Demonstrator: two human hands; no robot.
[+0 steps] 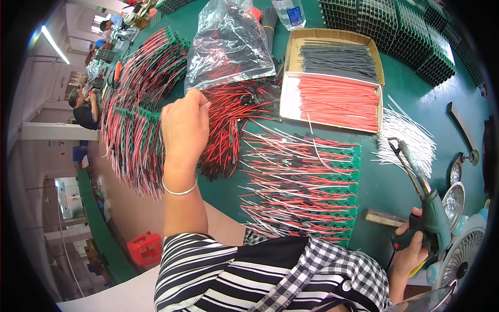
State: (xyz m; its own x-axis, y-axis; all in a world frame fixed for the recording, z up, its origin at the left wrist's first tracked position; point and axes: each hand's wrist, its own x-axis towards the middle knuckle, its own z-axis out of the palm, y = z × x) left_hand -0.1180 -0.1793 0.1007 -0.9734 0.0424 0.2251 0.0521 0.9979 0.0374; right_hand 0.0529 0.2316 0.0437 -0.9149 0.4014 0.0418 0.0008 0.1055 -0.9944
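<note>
My left hand (186, 122), a bracelet on its wrist, is raised with its fingers curled closed. It meets the lower left corner of a clear plastic bag (228, 52) in the view; whatever its fingers hold, if anything, is hidden. Under the bag spreads a heap of red and black wires (223, 135). At the right, my right hand (409, 249) grips a dark green, pistol-shaped soldering gun (434, 221), its metal barrel pointing up and left. Between the hands, wired black parts with red and white leads (296, 182) lie in rows on green racks (356, 182).
A cardboard box (291, 47) holds black and red tubes. White tubes (408, 138) lie beside it. Bundled wires (135, 145) hang over the left table edge. Stacked dark trays (390, 31) stand at the back. A fan (462, 260) stands near right. Another person (86, 112) sits far left.
</note>
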